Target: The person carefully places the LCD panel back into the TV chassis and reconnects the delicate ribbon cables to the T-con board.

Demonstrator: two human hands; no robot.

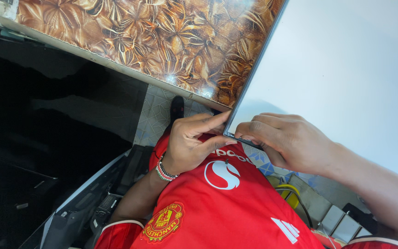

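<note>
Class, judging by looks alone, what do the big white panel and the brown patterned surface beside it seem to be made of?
White panel: probably plastic or coated sheet, matt and featureless, with a thin dark edge. Brown patterned surface: glossy laminate or glazed tile, judging by bright glints on its embossed leaf pattern. Both hands pinch the panel's corner.

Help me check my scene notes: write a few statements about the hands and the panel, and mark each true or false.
1. Both hands pinch the same corner of the large white panel. True: the left hand and right hand meet at its lower corner.
2. The left wrist wears a beaded bracelet. True.
3. The person wears a blue shirt. False: the shirt is red with white marks.
4. The panel lies flat on the tiled floor. False: it is held up at the corner, above the person's lap.
5. A brown board with a leaf pattern runs beside the panel. True.
</note>
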